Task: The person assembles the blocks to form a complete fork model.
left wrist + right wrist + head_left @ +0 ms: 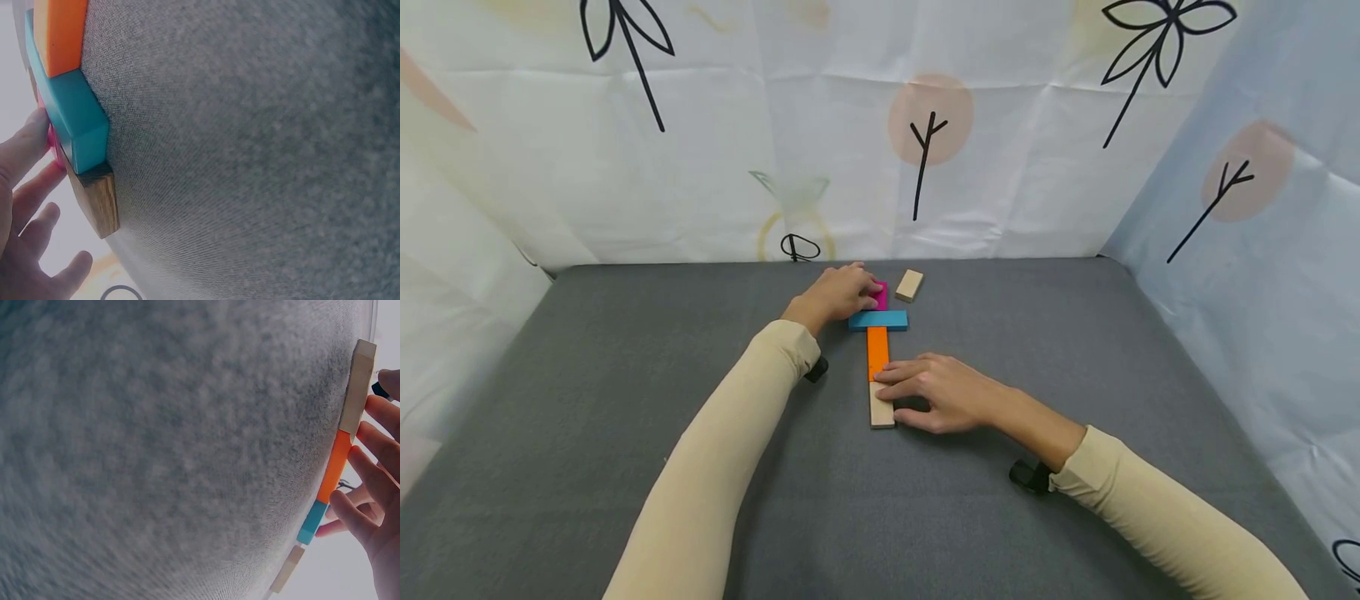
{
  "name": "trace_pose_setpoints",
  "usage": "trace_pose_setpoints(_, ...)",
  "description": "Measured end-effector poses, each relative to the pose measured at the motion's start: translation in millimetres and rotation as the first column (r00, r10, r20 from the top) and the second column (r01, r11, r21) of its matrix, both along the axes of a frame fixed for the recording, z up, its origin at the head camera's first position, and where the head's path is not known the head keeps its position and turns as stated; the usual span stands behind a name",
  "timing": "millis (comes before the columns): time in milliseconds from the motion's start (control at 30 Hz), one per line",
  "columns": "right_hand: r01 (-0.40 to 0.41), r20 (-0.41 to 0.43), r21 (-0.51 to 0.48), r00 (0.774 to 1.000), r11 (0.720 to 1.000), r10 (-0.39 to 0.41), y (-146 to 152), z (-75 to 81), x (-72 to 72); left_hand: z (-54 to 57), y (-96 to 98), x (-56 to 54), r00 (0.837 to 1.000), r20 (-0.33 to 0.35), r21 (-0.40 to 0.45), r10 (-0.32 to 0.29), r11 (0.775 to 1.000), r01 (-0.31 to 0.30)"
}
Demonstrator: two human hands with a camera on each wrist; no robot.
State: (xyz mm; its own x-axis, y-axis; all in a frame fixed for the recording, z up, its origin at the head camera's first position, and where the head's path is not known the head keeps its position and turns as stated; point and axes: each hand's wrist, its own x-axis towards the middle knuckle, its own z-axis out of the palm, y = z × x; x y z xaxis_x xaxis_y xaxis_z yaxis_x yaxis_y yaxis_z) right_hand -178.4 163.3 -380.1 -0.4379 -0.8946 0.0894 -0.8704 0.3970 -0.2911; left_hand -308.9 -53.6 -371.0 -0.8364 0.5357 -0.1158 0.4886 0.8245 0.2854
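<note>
A row of flat blocks runs away from me: a pale wooden block [882,408], an orange block [877,350], a teal block [891,319] lying crosswise, and a pink block [882,292] at the far end. My left hand [835,293] reaches over the pink block, pinching it between thumb and finger. In the left wrist view a brown wooden block [97,203] shows beside the teal one; my left hand covers it in the head view. Near the row's front end, my right hand [947,392] rests extended fingertips on the pale wooden and orange blocks.
Just right of the pink block lies a loose wooden block [909,285]. Grey cloth [1037,333] covers the table, and white printed fabric [842,167] rises along its back and sides. Each wrist carries a dark strap with a small camera.
</note>
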Motion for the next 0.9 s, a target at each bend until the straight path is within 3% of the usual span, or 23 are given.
trace_pose_setpoints(600, 0.011, -0.005, 0.003, 1.000, 1.000, -0.011, -1.6, -1.1, 0.1, 0.8, -2.0, 3.1, 1.000, -0.014, 0.025, 0.017, 1.000, -0.017)
trace_pose_setpoints(900, 0.007, -0.006, 0.000, 1.000, 1.000, -0.007, -0.9, -1.0, -0.1, 3.9, -3.6, 9.1, 1.000, 0.005, -0.051, -0.010, 0.999, 0.011)
